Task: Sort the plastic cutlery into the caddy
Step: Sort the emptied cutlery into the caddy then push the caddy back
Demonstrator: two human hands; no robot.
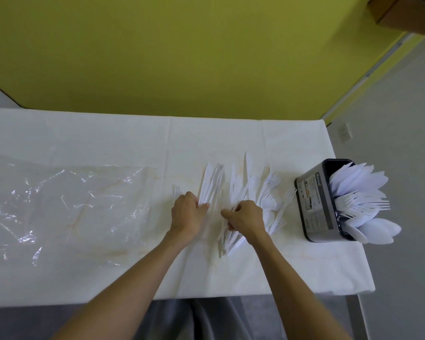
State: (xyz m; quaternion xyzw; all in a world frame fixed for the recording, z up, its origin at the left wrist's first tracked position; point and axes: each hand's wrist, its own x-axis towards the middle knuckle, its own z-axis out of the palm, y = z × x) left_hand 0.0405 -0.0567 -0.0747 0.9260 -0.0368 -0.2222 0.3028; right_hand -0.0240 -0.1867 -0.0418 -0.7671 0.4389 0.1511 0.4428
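While grey rectangular caddy point(313, 204) sits at table point(304, 266) R edge, our L hand point(185, 213) & R hand point(247, 218) each clutch bunches of white plastic cutlery point(211, 185).

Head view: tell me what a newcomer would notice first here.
The hands come first: the left hand and the right hand each grip a bunch from the white cutlery pile in the middle of the table. Next is the dark caddy at the table's right edge, packed with knives, forks and spoons. The crumpled clear plastic bag lies spread out on the left.
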